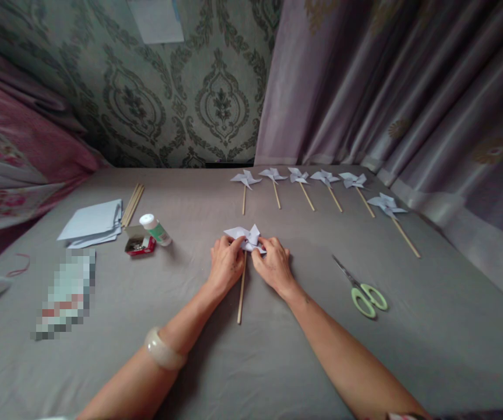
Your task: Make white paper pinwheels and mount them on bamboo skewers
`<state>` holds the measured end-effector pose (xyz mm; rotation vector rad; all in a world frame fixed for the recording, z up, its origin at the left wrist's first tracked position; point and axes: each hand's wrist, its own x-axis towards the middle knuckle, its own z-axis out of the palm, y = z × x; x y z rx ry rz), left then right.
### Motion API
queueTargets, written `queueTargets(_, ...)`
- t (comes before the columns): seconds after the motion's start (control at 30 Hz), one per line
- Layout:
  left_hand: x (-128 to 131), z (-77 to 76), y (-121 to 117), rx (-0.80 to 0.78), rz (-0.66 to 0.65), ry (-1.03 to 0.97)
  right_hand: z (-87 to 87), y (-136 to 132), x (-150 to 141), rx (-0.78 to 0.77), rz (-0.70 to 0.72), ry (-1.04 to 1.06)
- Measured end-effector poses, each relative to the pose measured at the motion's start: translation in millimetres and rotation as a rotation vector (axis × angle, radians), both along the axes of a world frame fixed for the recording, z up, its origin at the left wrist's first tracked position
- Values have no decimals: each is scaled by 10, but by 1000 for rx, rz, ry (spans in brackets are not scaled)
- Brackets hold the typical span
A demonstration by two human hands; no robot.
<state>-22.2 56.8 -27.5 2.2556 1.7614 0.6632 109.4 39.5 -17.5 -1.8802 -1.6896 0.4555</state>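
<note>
A white paper pinwheel [253, 233] on a wooden stick [241, 291] is between my hands at the middle of the table. My left hand [227, 262] grips its left side, thumb close to the centre. On the opposite side, my right hand [274, 262] pinches the lower right blade with thumb and fingers. The stick points toward me, its lower end lying on the grey cloth. Fingers cover part of the blades and the top of the stick.
Several finished-looking pinwheels [301, 178] lie along the back right. Green-handled scissors [367, 297] rest at right. Leftward are a glue bottle [157, 230], a red box of small metal pieces [141, 248], sticks [133, 205], paper sheets [91, 221] and a blurred-out packet [67, 291].
</note>
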Motion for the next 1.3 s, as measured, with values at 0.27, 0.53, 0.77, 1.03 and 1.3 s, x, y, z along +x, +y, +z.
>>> queueTargets(0.27, 12, 51, -8, -51, 10, 19, -37, 32, 2, 17, 35, 32)
queueTargets(0.53, 8, 78, -71, 5, 60, 114, -73, -5, 5, 96, -8, -107)
queueTargets(0.77, -6, 3, -114, 62, -40, 18, -68, -74, 12, 97, 59, -228)
queueTargets(1.03, 15, -7, -79, -81, -80, -63, -23, -119, -26, 114, 116, -321)
queueTargets(1.3, 29, 35, -94, -16, -74, -28, -37, -112, -32, 140, 142, -314)
